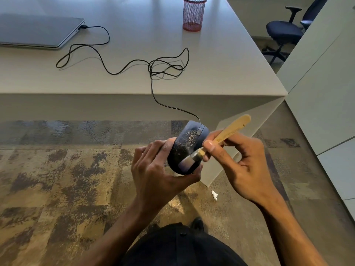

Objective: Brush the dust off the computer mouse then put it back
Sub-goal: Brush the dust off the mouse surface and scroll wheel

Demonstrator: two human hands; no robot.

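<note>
One dusty mouse (187, 145), held off the counter (221, 60) in the left hand (159, 169) grip. One brush (217, 140), pinched by the right hand (244, 166), bristles on the mouse. Far counter: one laptop (38, 30), one mesh cup (193, 13).

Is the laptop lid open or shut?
Shut. The laptop lies flat on the desk, lid down, no screen or keyboard showing.

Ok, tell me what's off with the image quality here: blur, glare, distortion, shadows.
Head view: the brush bristles smear with motion blur over the mouse; soft window glare streaks the far desk top; wide-angle bending bows the desk edge; the cable casts faint soft shadows, so the light is diffuse; the laptop looks slightly soft.
</note>
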